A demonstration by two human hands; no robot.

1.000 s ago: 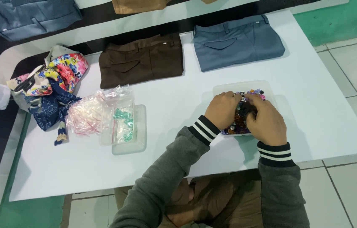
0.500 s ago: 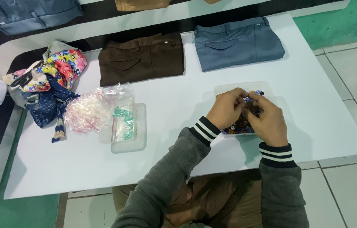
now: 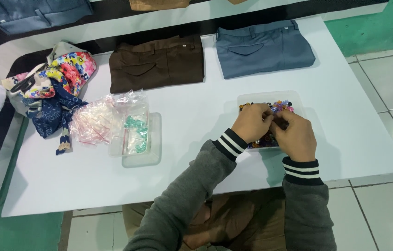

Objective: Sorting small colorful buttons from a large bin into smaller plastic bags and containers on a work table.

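White tabletop (image 3: 196,186), tiled floor beyond. Left hand (image 3: 251,122) and right hand (image 3: 296,135) meet over a clear shallow tray (image 3: 298,100) of small coloured beads (image 3: 282,104), fingertips pinched together on something too small to identify; working directly above the tray means drops fall back in. Left of the grip: a second clear tray (image 3: 152,155) holding plastic bags (image 3: 112,123). Beyond: folded brown trousers (image 3: 157,62), blue-grey trousers (image 3: 264,46). Far left: floral fabric bundle (image 3: 52,88).
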